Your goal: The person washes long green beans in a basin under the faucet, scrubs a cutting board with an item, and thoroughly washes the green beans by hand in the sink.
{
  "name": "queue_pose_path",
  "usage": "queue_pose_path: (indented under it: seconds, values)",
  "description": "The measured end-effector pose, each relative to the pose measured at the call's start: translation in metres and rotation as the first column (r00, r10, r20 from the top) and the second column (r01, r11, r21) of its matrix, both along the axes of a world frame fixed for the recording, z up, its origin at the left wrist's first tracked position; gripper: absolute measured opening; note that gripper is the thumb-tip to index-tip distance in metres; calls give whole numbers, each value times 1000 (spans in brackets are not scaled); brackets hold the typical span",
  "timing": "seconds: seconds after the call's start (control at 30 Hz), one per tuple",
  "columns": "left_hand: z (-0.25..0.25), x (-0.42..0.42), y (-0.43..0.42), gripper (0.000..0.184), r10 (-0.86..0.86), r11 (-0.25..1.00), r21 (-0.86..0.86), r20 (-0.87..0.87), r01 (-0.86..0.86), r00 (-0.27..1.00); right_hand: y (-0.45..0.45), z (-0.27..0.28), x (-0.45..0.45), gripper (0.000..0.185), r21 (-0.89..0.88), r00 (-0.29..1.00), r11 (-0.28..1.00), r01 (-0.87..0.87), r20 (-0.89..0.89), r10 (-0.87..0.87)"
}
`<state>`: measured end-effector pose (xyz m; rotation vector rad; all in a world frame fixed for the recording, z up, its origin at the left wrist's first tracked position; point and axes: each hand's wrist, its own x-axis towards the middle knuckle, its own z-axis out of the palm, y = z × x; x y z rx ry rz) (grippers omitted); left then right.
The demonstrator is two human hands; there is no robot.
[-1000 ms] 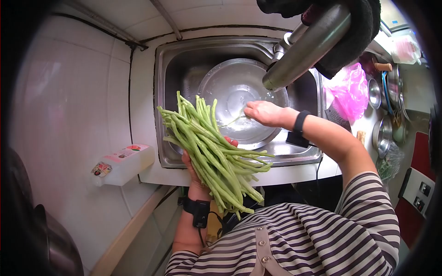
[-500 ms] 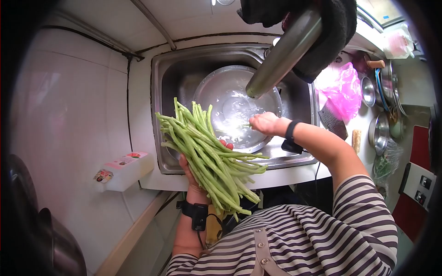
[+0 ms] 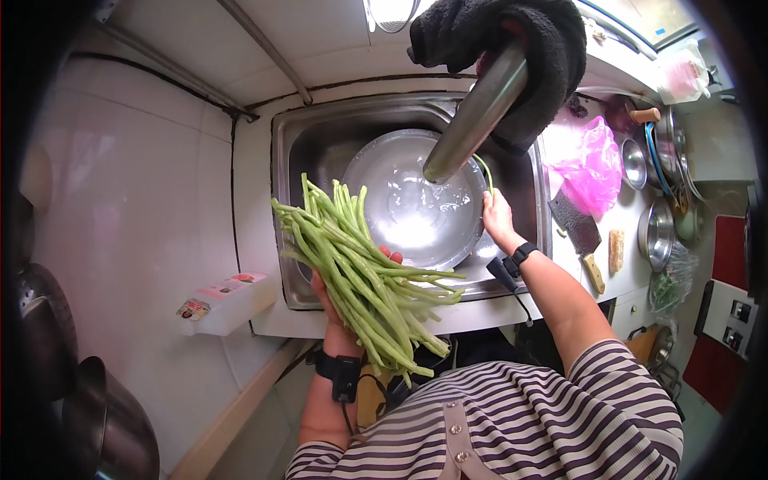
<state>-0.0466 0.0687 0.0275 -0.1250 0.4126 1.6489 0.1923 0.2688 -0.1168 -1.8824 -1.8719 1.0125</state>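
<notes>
A thick bunch of long green beans [image 3: 360, 272] rests in my left hand [image 3: 328, 308], whose fingers curl around it from below. The bunch hangs over the front left of the sink, and most of the hand is hidden beneath it. My right hand [image 3: 498, 218] is closed on a single green bean [image 3: 487, 173], which sticks up beside the right rim of the metal basin [image 3: 358, 170]. Water fills the basin, which sits in the steel sink [image 3: 280, 160]. Above it reaches the faucet spout [image 3: 480, 108], with a dark cloth [image 3: 560, 64] draped over it.
On the right counter lie a pink plastic bag [image 3: 596, 164], a cleaver [image 3: 578, 224] with a wooden handle and several metal bowls [image 3: 658, 232]. A plastic jug [image 3: 232, 302] stands left of the sink. Dark pots [image 3: 112, 416] are at the lower left.
My right hand has moved from over the water to the basin's right side, raising a green bean. The left hand and bunch have barely moved. The view has shifted slightly.
</notes>
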Motion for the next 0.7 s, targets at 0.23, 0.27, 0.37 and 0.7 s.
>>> queue_pose_path:
  seconds: [0.23, 0.27, 0.37, 0.7]
  values:
    - [4, -5, -8, 89, 10, 998, 54, 25, -11, 1000, -16, 32, -20, 27, -41, 976, 999, 14, -218, -23]
    - [4, -6, -8, 88, 9, 999, 53, 23, -11, 1000, -15, 30, -22, 29, 42, 970, 999, -11, -241, 21]
    - [3, -8, -9, 87, 19, 999, 36, 32, -21, 999, -11, 69, -44, 36, 160, 925, 979, -126, -337, 174]
    - [5, -9, -17, 83, 64, 997, 26, 58, -66, 996, -5, 127, -96, 40, 274, 881, 899, -343, -238, 408]
